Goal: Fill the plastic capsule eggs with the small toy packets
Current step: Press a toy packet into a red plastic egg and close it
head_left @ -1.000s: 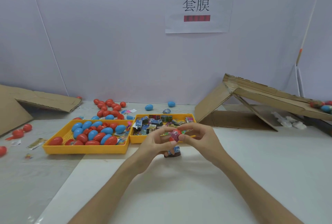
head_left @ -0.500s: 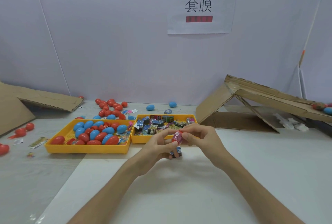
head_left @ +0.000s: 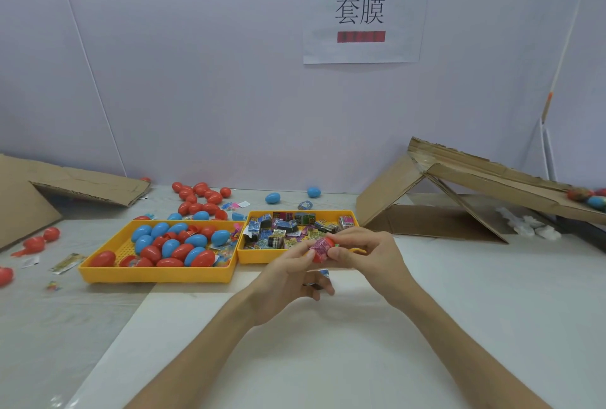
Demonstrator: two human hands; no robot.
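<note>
Red egg (head_left: pixel 317 257), smooth glossy plastic, sits raised just above the white table (head_left: pixel 459 310), in front of the right tray. A crinkled pink foil packet (head_left: pixel 318 246) is bunched against its top. The left hand (head_left: pixel 288 266) pinches the egg from the left with thumb and forefinger, and the right hand (head_left: pixel 369 254) pinches it from the right with curled fingertips. A second small printed packet (head_left: pixel 323 274) shows just under the left hand's curled lower fingers; whether they hold it cannot be told.

Behind the hands, two shallow yellow plastic trays stand side by side, touching. The left tray (head_left: pixel 157 275), with a perforated floor, holds rounded red and blue eggs; the right tray (head_left: pixel 259 257) holds a heap of little boxy packets. More red eggs (head_left: pixel 200 195) lie loose by the wall. Corrugated cardboard (head_left: pixel 459 175) leans as a ramp on the right.
</note>
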